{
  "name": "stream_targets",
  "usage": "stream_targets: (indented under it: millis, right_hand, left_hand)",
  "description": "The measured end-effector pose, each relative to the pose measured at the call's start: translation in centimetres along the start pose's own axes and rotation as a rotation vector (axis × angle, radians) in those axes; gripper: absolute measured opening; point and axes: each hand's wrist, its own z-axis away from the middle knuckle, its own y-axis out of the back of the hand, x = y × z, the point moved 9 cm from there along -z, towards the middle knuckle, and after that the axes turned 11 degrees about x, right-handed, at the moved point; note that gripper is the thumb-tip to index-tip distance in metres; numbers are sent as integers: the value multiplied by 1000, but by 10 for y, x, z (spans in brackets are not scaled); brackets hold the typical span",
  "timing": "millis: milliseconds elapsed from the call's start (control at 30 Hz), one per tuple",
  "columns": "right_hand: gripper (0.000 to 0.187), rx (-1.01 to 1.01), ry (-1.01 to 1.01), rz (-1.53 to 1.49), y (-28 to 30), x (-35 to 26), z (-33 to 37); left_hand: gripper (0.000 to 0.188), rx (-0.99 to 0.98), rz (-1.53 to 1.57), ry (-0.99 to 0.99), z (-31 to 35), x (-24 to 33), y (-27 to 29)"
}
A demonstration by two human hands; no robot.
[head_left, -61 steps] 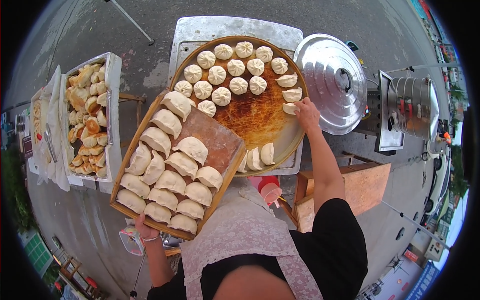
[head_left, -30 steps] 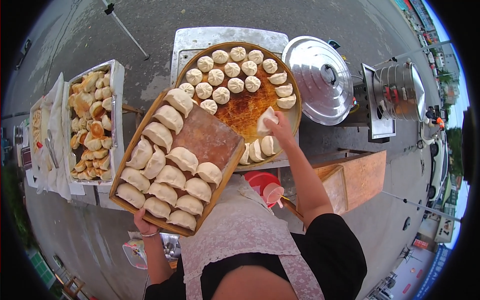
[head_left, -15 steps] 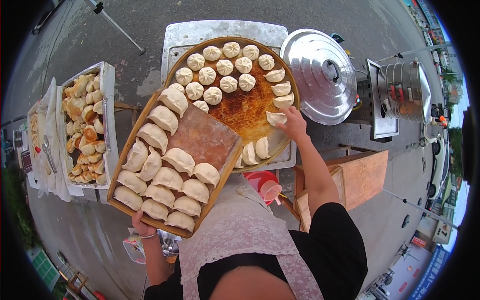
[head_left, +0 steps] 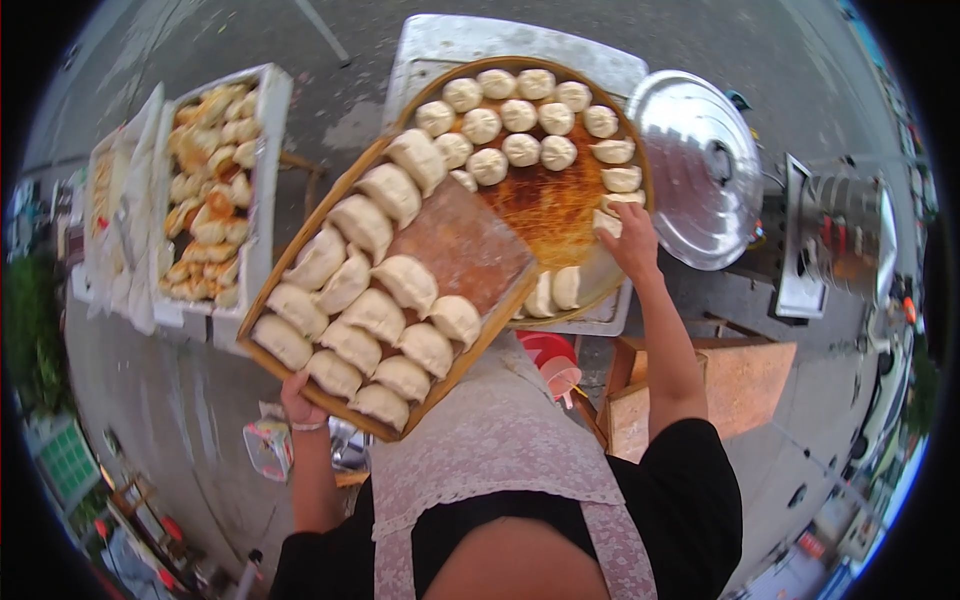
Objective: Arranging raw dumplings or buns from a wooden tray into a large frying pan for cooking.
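My left hand [head_left: 302,400] is closed round the lower edge of a tilted wooden tray [head_left: 468,345] and holds it up. Plump raw half-moon dumplings [head_left: 372,315] cover much of the tray, with bare board at its upper right. My right hand [head_left: 634,245] reaches over the right side of a large round pan [head_left: 648,150], fingers and thumb at a dumpling [head_left: 606,222]. Pleated round buns [head_left: 520,150] fill the pan's upper part. More dumplings [head_left: 614,151] line its right rim, and others [head_left: 566,288] lie at its bottom. The tray hides the pan's lower left.
A big metal lid [head_left: 695,170] lies right of the pan, with stacked steamers [head_left: 845,235] beyond. On the left stands a tray of browned pastries [head_left: 265,160]. A red bucket [head_left: 545,355] and a wooden box [head_left: 745,385] stand below the pan's right side.
The view has shifted, so the pan, trays and lid sit farther right. My right hand stays at the dumpling by the right rim, and my left still holds the wooden tray.
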Motion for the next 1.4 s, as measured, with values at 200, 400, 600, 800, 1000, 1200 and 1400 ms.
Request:
stream_targets:
  millis: [200, 400, 600, 800, 1000, 1200, 1400]
  right_hand:
    - [44, -257, 101, -874, -4, -205, 38]
    - [38, -189, 299, -495, 19, -317, 55]
    - [37, -149, -31, -1271, 12, -248, 44]
    - [31, -58, -644, -1257, -44, -52, 46]
    - [29, -129, -943, -1007, -100, 78, 91]
    - [24, -192, -577, -89, -63, 95, 70]
    - [36, 40, -61, 5, -23, 27, 67]
  left_hand:
    - [58, -79, 74, 26, 6, 3, -23]
    - [63, -75, 6, 68, 0, 1, -4]
    - [61, -103, 6, 18, 0, 8, -5]
    - [61, -101, 15, 8, -2, 6, -5]
    - [59, -82, -17, -5, 1, 5, -5]
    - [60, -80, -10, -6, 0, 5, -7]
    - [63, -91, -14, 13, 4, 1, -29]
